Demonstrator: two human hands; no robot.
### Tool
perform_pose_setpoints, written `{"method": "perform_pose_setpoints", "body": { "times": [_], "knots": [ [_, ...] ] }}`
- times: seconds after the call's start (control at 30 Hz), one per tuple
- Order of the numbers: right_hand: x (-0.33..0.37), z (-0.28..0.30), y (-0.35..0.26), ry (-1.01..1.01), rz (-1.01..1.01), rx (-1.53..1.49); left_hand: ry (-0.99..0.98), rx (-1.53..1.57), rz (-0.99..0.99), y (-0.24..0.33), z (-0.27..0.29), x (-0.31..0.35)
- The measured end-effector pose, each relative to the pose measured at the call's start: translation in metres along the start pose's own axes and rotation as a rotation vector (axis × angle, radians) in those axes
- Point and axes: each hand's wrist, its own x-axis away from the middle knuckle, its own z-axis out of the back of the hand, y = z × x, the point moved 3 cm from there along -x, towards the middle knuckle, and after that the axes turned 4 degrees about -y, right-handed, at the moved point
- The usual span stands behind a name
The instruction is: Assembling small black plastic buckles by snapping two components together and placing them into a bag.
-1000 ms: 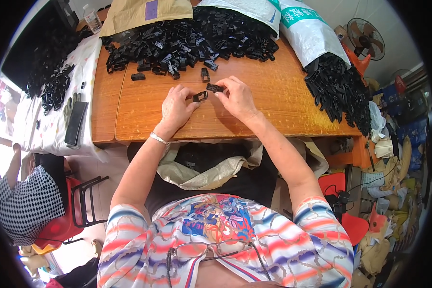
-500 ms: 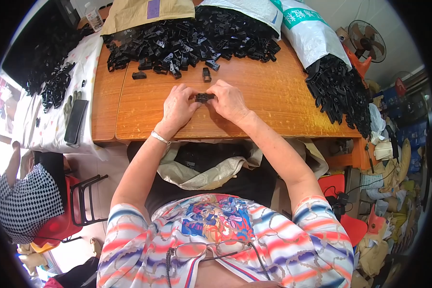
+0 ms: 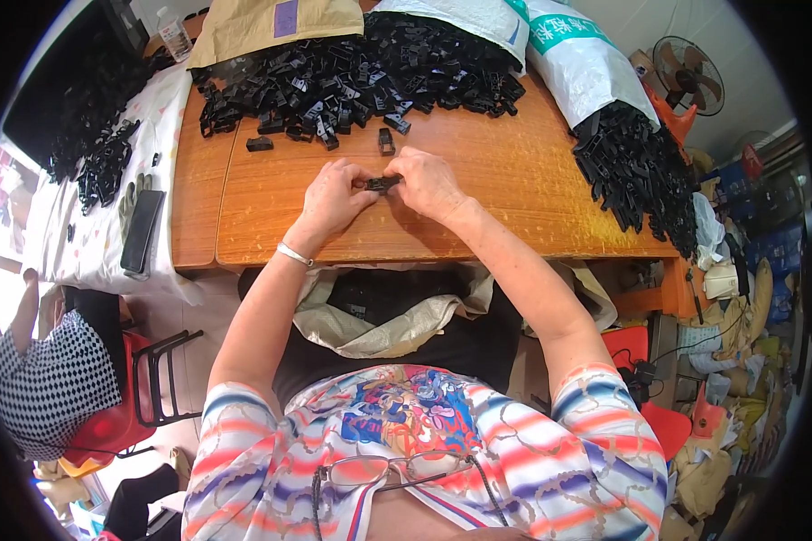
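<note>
A small black plastic part point(image 3: 382, 185) is pinched between my two hands, just above the wooden table point(image 3: 289, 221). My left hand point(image 3: 336, 196) grips its left end with thumb and fingers. The other end is in the fingertips of my right hand point(image 3: 429, 186). My fingers cover part of it, so its exact kind is unclear. One similar loose black piece point(image 3: 386, 142) lies just beyond my hands, and another point(image 3: 260, 144) rests to the left. Behind them spreads a large heap of black plastic parts point(image 3: 334, 90).
Long black parts point(image 3: 618, 167) spill from a white sack point(image 3: 595, 77) at the right. A brown paper sack point(image 3: 235, 36) lies behind the heap. An open woven sack point(image 3: 334, 334) hangs at my lap. Someone in checkered clothing point(image 3: 59, 388) sits at left. A fan point(image 3: 690, 77) stands far right.
My right hand has shifted slightly left and its fingers have changed position on the black part. The left hand stays nearly in place, still holding it.
</note>
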Motion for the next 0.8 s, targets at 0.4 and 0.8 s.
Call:
{"method": "perform_pose_setpoints", "body": {
  "times": [0.4, 0.8],
  "knots": [
    [0.014, -0.007, 0.005, -0.039, -0.059, -0.140, -0.143, 0.041, 0.149, 0.006, 0.000, -0.008],
    [0.040, 0.022, -0.013, -0.396, 0.028, -0.232, 0.170, -0.044, 0.210, 0.018, -0.006, -0.051]
  ]
}}
